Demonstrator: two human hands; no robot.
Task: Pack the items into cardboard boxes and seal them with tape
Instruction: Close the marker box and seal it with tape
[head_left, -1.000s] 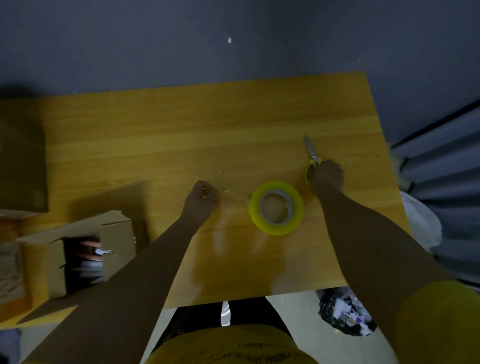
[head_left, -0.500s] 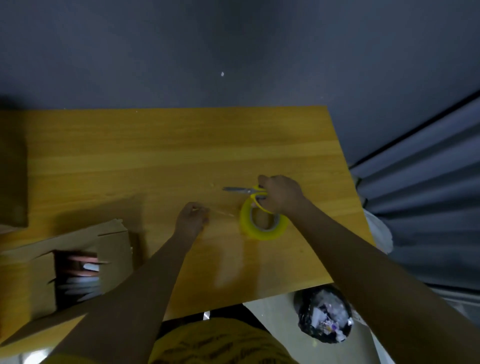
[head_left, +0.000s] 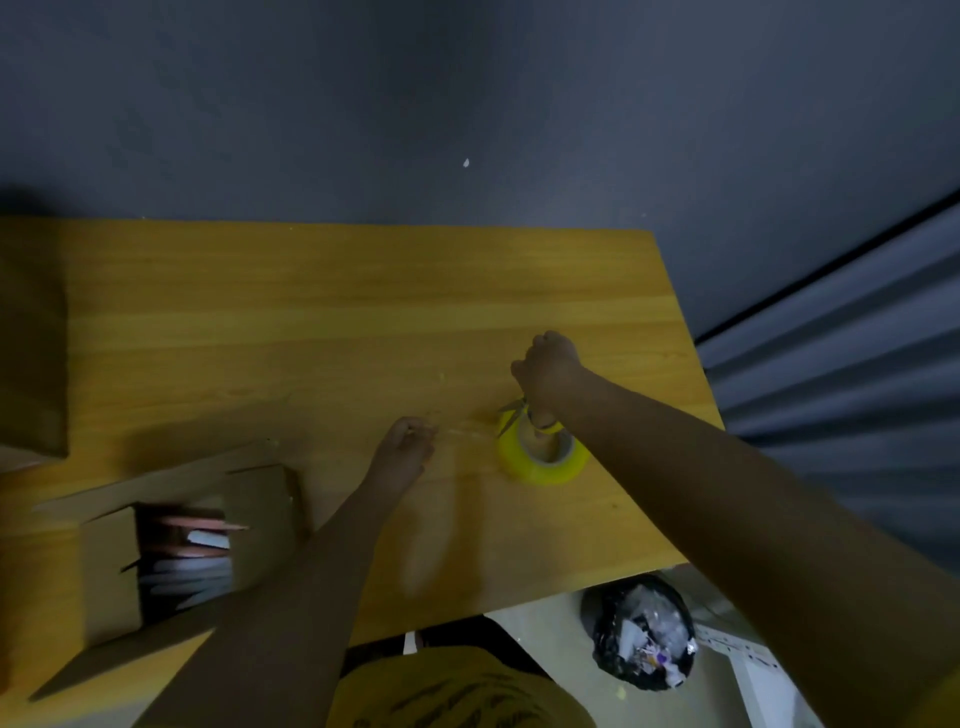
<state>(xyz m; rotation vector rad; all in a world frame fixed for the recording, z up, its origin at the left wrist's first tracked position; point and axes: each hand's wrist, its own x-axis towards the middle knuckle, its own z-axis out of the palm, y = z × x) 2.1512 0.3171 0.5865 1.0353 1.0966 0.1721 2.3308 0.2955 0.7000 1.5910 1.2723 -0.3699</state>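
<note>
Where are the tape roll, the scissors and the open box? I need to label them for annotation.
tape roll (head_left: 563, 464), head view, yellow outer wall.
scissors (head_left: 513, 406), head view, blades below the right hand.
open cardboard box (head_left: 111, 566), head view, left inner wall.

Left hand (head_left: 402, 451) with fingers pinched together, right hand (head_left: 548, 366) fisted, knuckles up, both forearms outstretched

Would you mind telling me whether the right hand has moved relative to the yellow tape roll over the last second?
Yes. The right hand with the yellow-handled scissors came from the table right of the yellow tape roll to above its far edge.
</note>
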